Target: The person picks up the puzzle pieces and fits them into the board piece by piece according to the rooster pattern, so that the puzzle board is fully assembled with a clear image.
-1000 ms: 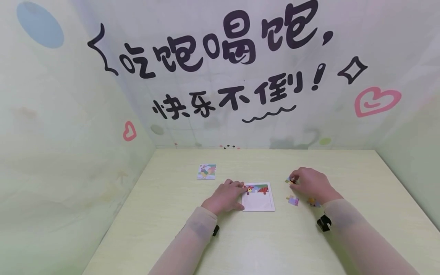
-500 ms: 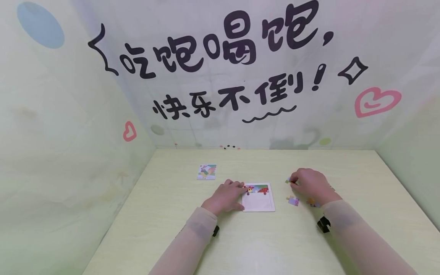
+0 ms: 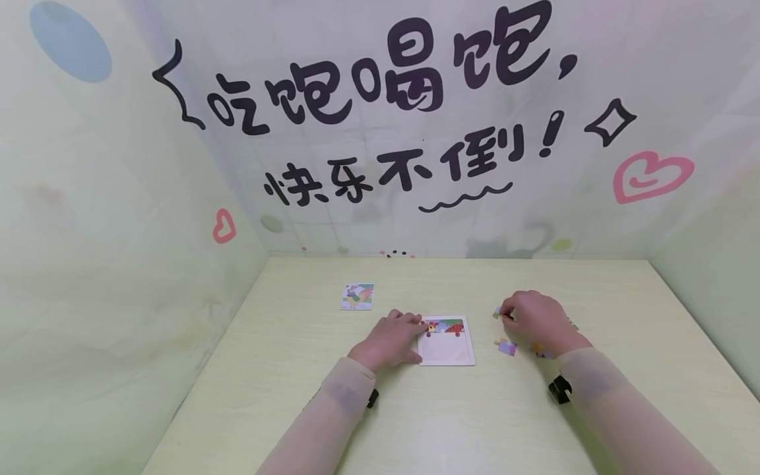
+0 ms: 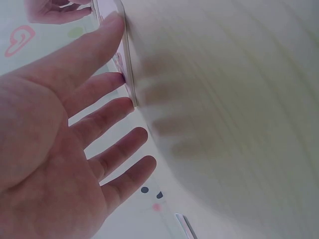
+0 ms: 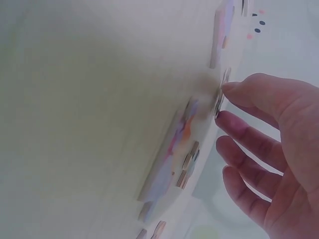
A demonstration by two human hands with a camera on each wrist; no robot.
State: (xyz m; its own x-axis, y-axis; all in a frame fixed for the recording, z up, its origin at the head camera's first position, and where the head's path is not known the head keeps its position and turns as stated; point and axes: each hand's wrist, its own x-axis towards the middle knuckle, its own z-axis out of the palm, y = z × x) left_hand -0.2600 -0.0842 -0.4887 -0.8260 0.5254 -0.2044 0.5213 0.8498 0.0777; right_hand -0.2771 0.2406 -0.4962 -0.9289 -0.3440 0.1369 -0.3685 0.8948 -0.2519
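My left hand rests at the left side of a white square puzzle tray, thumb and fingertips touching its edge. In the left wrist view its fingers are spread and fairly straight against the tray's rim. A row of joined puzzle pieces fills the tray's top; the rest shows bare white. To the right, my right hand pinches a small puzzle piece between thumb and index finger, low over the table. Its thin edge shows in the right wrist view.
Loose puzzle pieces lie by the right hand: one below it, one near the wrist, another partly hidden behind the hand. A square picture card lies at back left. Printed cloth walls border the table's back and sides.
The right hand has shifted slightly with its puzzle piece, and a loose piece behind it has come into view. The left hand and tray stay in place.
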